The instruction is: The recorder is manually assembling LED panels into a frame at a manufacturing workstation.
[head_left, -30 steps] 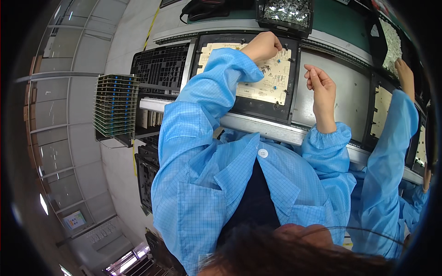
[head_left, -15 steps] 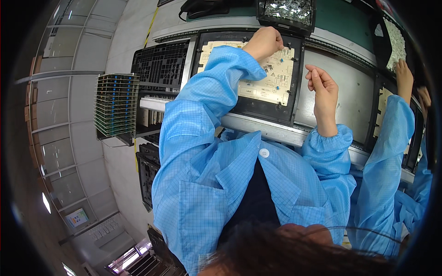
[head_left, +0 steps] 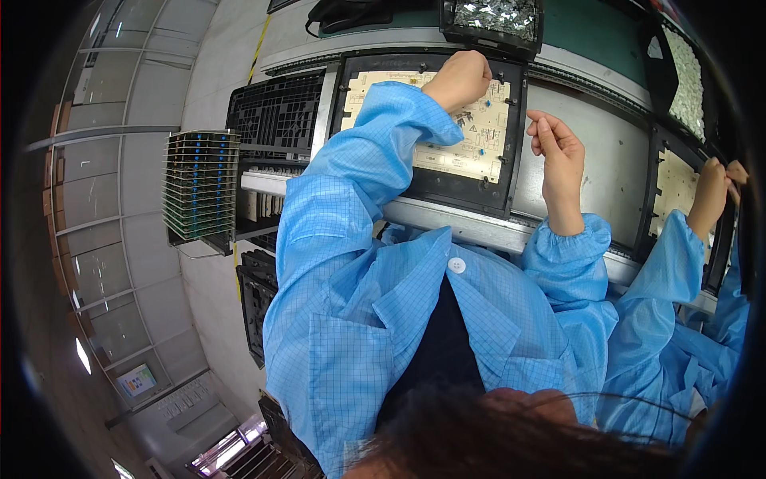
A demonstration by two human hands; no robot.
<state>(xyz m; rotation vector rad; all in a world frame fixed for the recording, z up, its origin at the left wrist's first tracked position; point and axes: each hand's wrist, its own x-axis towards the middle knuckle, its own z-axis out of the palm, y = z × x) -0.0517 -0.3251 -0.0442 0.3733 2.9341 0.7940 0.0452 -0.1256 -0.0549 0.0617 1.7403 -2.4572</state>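
One cream circuit board [head_left: 480, 132] lay in one black frame [head_left: 447, 188] on the conveyor [head_left: 455, 222], two blue parts [head_left: 488, 104] visible on it. The left hand [head_left: 460, 81] was curled over its upper portion, fingertips bunched; the right hand [head_left: 563, 164] hung half-closed beside the frame. Whether either held anything, I could not tell. Farther off stood two bins, one of shiny pieces [head_left: 496, 16], one of white pieces [head_left: 686, 84].

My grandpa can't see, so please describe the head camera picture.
A person's left hand is over a cream circuit board in a black frame; their right hand hovers beside it. Beyond sits a box of shiny pieces.
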